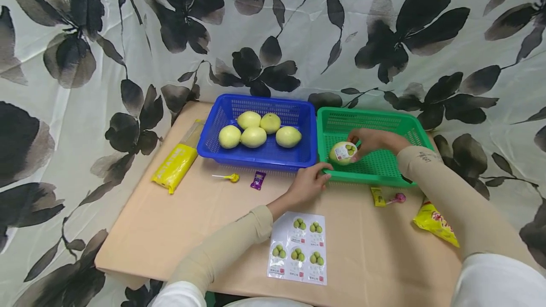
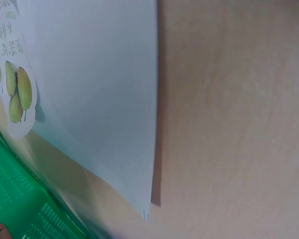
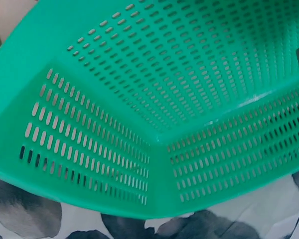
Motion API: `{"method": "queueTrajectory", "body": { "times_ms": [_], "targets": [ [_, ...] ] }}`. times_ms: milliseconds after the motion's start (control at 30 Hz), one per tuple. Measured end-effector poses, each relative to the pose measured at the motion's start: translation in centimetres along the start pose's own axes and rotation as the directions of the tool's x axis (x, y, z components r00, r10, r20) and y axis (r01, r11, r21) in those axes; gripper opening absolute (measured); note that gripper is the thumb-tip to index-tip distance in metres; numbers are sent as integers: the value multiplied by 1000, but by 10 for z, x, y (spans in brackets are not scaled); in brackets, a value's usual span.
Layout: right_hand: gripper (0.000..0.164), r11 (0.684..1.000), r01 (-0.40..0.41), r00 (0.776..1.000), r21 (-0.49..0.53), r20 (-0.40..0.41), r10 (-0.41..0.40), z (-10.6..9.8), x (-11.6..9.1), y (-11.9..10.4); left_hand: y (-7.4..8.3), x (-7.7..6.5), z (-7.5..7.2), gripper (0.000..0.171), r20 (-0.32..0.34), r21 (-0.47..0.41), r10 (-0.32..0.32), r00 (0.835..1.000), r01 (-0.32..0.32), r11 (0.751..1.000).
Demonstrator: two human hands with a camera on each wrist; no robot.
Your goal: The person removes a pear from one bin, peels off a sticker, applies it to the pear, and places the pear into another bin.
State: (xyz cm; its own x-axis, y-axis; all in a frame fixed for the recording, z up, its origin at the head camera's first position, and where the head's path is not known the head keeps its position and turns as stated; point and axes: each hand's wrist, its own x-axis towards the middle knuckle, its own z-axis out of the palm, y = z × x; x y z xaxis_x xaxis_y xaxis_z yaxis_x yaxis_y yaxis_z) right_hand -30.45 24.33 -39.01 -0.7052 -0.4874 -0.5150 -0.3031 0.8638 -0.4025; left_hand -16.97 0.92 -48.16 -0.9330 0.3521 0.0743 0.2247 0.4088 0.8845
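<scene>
In the head view, my right hand [image 1: 368,142] pinches a round yellow-green fruit [image 1: 335,157] at the left end of the green basket [image 1: 371,179]. A white sticker [image 1: 342,152] with a picture of green fruit is on the side facing up. My left hand [image 1: 308,185] holds the basket's front left corner by the rim. Below that hand lies a white sticker sheet [image 1: 296,269], its upper left spot blank; the left wrist view shows its edge [image 2: 99,89] close up. The right wrist view holds mostly basket wall [image 3: 159,189], and the fruit is hardly visible there.
A blue basket [image 1: 260,158] with several yellow-green fruits [image 1: 254,137] adjoins the green one. Around them lie a yellow packet [image 1: 177,162], a yellow lollipop [image 1: 233,177], a purple candy [image 1: 258,180], a small yellow packet [image 1: 377,197], a pink lollipop [image 1: 399,197] and a yellow snack bag [image 1: 435,224].
</scene>
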Motion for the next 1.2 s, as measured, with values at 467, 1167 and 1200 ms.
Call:
{"method": "queueTrajectory", "body": {
  "times_ms": [467,1167,1200],
  "targets": [
    [74,992,-68,997,-108,41,73,29,7,6,-1,-2,2,25,-3,-13,-8,1000,8,1000],
    [66,977,-102,987,-185,106,123,35,6,-1,-2,-3,1,26,-12,-21,13,1000,-13,1000],
    [67,977,-104,986,-187,107,126,34,6,-2,-2,-3,1,26,-13,-26,9,1000,-9,1000]
  ]
}}
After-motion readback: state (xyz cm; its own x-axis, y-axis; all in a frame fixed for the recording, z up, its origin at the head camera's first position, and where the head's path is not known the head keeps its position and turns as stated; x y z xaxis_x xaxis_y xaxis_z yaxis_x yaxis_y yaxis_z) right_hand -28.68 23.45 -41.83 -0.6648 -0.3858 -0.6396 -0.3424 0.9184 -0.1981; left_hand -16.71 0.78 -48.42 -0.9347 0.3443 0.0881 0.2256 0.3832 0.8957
